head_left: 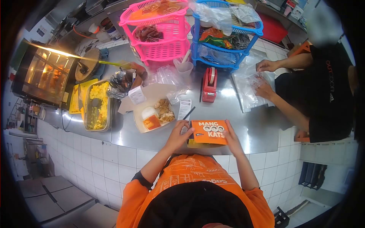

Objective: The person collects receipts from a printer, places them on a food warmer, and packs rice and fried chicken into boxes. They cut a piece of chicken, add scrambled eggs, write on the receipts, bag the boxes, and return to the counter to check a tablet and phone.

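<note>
So I'm standing at a smooth, shiny steel table, an open card box sitting off left. Right in front, I'm steadying an orange box, flat-topped, yellow showing at its near edge. My left hand and right hand are flanking it; can't tell if either grip is pinching. Thin-looking card's probably calling for light, even pressure.

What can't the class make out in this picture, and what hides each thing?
All in the head view:
- Contents of the orange box: mostly hidden under its top.
- Print on the paper slip: too small to read.
- Food in the glass cabinet: blurred, with glare across it.
- Top of the pink rack: cut off by the picture's upper edge.
</note>
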`<move>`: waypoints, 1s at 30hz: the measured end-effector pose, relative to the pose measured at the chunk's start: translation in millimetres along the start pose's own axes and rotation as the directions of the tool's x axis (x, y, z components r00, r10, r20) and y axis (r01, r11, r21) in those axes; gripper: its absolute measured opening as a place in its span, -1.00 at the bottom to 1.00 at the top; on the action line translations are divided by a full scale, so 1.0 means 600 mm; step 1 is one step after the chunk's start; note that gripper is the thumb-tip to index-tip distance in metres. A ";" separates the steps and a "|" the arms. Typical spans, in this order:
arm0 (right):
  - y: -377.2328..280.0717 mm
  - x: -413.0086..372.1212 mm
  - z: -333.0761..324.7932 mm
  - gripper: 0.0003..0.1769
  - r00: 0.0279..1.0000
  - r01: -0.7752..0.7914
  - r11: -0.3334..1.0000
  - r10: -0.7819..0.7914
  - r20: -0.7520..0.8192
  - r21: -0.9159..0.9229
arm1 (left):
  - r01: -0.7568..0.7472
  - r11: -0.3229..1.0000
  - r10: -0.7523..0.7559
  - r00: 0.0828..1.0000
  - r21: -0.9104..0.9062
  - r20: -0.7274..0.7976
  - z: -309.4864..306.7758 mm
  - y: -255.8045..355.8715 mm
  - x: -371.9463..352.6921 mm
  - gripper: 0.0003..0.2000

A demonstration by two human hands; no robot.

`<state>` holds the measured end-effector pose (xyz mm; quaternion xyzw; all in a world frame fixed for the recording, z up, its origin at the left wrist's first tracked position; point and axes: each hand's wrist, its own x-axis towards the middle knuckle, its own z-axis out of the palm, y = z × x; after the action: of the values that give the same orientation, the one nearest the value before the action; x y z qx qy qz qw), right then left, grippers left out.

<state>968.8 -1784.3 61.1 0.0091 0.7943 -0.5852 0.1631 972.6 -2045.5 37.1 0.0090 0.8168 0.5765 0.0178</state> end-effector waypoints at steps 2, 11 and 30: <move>-0.036 -0.005 -0.039 -0.37 0.967 -0.248 0.916 0.216 0.131 0.315 | 0.306 0.950 -0.292 0.939 -0.058 0.180 -0.027 0.015 0.014 -0.64; 0.049 -0.020 0.011 -0.23 0.988 0.110 0.994 -0.109 0.109 -0.007 | 0.303 0.941 -0.223 0.889 -0.151 0.399 -0.013 -0.016 -0.043 -0.28; -0.030 -0.025 -0.024 -0.20 0.964 -0.212 0.968 0.184 0.190 0.138 | 0.612 0.700 -0.399 0.762 -0.368 0.510 -0.034 0.050 -0.013 -0.03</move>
<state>975.6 -1774.0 85.8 0.0497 0.7234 -0.6250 0.2891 979.2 -2054.7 72.2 -0.1108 0.5802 0.7301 0.3435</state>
